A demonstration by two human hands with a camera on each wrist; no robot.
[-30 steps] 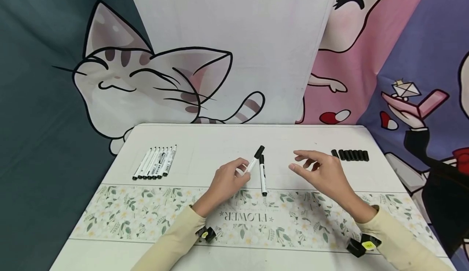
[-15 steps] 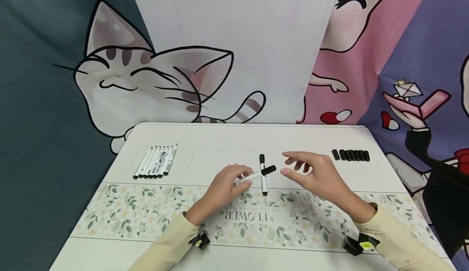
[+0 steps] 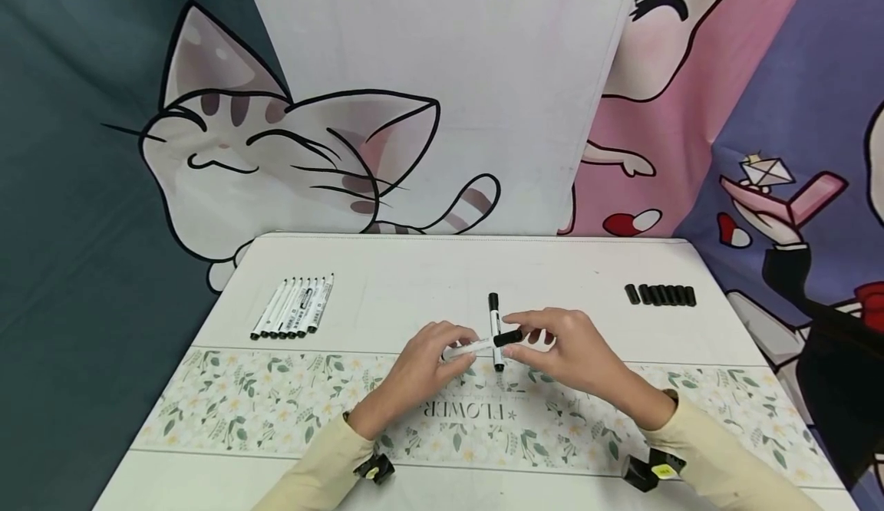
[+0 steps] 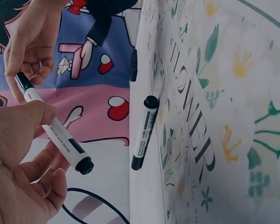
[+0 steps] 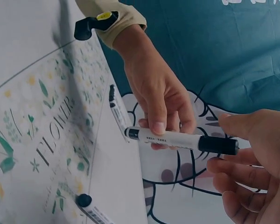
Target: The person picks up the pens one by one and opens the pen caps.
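My left hand (image 3: 423, 361) pinches a white marker (image 5: 172, 138) by its barrel, its black cap (image 5: 218, 145) pointing to the right. Around that cap, the thumb and fingers of my right hand (image 3: 569, 350) are spread, with a gap showing in the right wrist view. A second capped marker (image 4: 144, 133) lies on the table beneath, crossed by the held one in the head view.
Several uncapped white markers (image 3: 293, 308) lie side by side at the table's left. Several black caps (image 3: 664, 295) form a row at the back right. A floral strip (image 3: 235, 400) crosses the white table (image 3: 400, 265); printed cloth (image 3: 525, 112) hangs behind.
The left hand has turned the held marker from steeply tilted to nearly level, cap rightward. The right hand has moved left and down to the cap. The marker on the table stayed put.
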